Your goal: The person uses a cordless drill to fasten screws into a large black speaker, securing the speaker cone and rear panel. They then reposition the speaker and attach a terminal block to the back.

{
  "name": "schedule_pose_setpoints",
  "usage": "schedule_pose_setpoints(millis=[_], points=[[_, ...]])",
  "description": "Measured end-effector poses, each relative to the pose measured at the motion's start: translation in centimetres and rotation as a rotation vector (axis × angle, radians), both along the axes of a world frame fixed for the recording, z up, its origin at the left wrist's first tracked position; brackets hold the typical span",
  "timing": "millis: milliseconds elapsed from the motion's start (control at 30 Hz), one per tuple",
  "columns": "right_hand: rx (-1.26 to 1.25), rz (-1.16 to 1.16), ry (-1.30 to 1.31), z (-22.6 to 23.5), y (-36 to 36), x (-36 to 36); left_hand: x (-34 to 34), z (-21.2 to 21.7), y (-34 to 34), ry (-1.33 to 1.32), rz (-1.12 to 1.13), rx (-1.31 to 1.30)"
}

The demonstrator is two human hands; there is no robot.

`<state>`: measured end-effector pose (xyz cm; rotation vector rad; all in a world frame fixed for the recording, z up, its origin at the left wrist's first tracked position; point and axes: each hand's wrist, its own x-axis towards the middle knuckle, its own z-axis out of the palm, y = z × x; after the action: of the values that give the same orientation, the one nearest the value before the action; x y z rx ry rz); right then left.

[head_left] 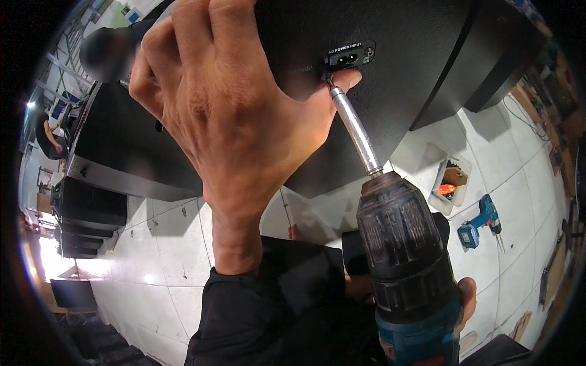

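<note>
My right hand [467, 300] grips a blue-and-black cordless drill [406, 250], mostly hidden behind its body. From the chuck a long silver bit holder [357, 131] reaches up to the lower left corner of a power inlet plate [351, 56]. This plate sits in a large black textured cabinet [390, 116]. My left hand [229, 97] lies spread against the cabinet, its thumb stretched out just below the inlet, beside the bit tip. Whether a screw is under the tip is too small to tell.
On the white tiled floor [159, 262] at right stand a clear bin [455, 174] with small parts and a second blue drill [480, 221]. More black cabinets [91, 210] line the left. Two other people appear there, one close [107, 55], one farther off [47, 135].
</note>
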<state>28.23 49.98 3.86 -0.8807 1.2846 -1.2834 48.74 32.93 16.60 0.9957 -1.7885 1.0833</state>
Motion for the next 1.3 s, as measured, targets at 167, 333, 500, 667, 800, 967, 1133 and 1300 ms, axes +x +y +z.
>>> schedule_pose_setpoints(millis=[167,333,500,667,800,967,1133,1300], points=[[-0.056,-0.004,0.022,-0.4,-2.4,0.5,-0.4,0.2,-0.3,0.013,-0.015,-0.009],[-0.065,0.009,-0.002,-0.9,-3.1,1.0,-0.1,0.1,-0.3,-0.004,-0.007,-0.01],[-0.064,0.006,-0.002,-0.7,-3.0,0.9,-0.2,0.0,-0.4,-0.002,-0.011,-0.007],[-0.05,0.021,-0.01,-0.4,-3.0,1.2,0.1,0.0,-0.4,-0.011,0.001,-0.004],[-0.053,0.007,0.001,0.0,-2.8,1.0,-0.4,0.1,-0.7,-0.001,-0.019,-0.005],[-0.056,0.018,-0.015,-0.6,-3.1,1.3,-0.4,-0.1,-0.7,-0.015,-0.009,0.0],[-0.054,0.017,-0.03,-0.6,-3.2,1.0,-0.3,-0.2,-0.9,-0.008,-0.009,0.004],[-0.033,0.024,-0.054,-0.4,-3.0,1.0,-0.1,-0.2,-1.1,-0.012,-0.004,0.007]])
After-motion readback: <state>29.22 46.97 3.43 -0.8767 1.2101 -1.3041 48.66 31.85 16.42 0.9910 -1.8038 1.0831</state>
